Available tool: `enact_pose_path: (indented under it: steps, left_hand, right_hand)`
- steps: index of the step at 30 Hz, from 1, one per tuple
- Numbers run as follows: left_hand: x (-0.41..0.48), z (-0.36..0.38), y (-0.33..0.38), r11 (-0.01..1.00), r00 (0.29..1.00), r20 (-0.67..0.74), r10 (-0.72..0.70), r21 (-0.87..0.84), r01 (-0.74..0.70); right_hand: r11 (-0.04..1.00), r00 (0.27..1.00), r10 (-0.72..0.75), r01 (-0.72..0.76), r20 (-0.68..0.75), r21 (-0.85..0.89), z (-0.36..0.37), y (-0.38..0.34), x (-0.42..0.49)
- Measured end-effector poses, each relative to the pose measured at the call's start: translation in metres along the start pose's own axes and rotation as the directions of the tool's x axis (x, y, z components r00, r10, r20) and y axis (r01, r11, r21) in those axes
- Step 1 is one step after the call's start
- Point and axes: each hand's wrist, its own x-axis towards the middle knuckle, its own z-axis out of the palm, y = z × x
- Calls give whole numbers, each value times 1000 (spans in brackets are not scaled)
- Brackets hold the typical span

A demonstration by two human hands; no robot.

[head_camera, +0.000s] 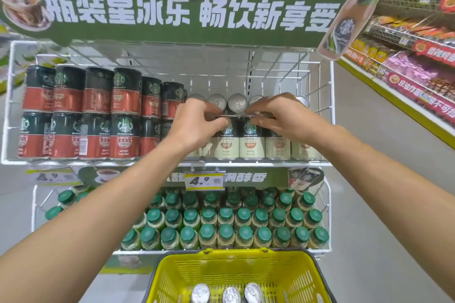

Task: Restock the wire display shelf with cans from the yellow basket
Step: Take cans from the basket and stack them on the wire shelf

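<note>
Three cans (227, 294) wait in the yellow basket (236, 275) below. Both hands, left (197, 123) and right (278, 115), pinch the tops of cream cans (252, 140) on the wire shelf (331, 110). Best set them upright, labels forward, flush with neighbours.

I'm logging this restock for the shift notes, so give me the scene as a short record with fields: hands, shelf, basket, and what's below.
left hand: grip closed on the top of a cream-and-green coffee can in the front row
right hand: grip closed on the top of the neighbouring cream can
white wire shelf: red-and-green cans stacked two high on the left, cream cans one high on the right
yellow plastic basket: three silver can tops visible
lower shelf: green-capped bottles
</note>
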Motion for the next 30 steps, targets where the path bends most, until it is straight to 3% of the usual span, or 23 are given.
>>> enact_pose_path:
  steps: [4, 7, 12, 16, 23, 30]
  left_hand:
    - [-25, -21, -7, 985, 994, 6, 107, 138, -107]
    - [-55, -37, -10, 936, 977, 32, 211, 280, -212]
    - [-114, -36, -13, 833, 943, 251, 218, 455, -314]
    - [-160, -8, -27, 806, 898, 412, 157, 471, -357]
    - [-222, 53, -88, 796, 845, 533, 37, 496, -348]
    - [-273, 102, -139, 789, 794, 608, 0, 488, -374]
  right_hand:
    - [998, 979, -34, 24, -200, -53, 0, -22, -21]
    - [998, 976, -47, 40, -215, -38, 1, -47, -43]
    - [997, 999, 34, -35, -16, -75, 17, -90, -93]
    - [989, 987, 126, -117, 104, -90, 53, -105, -139]
    - [969, 936, 242, -221, 255, -110, 127, -109, -214]
    - [971, 902, 240, -224, 360, -85, 194, -112, -268]
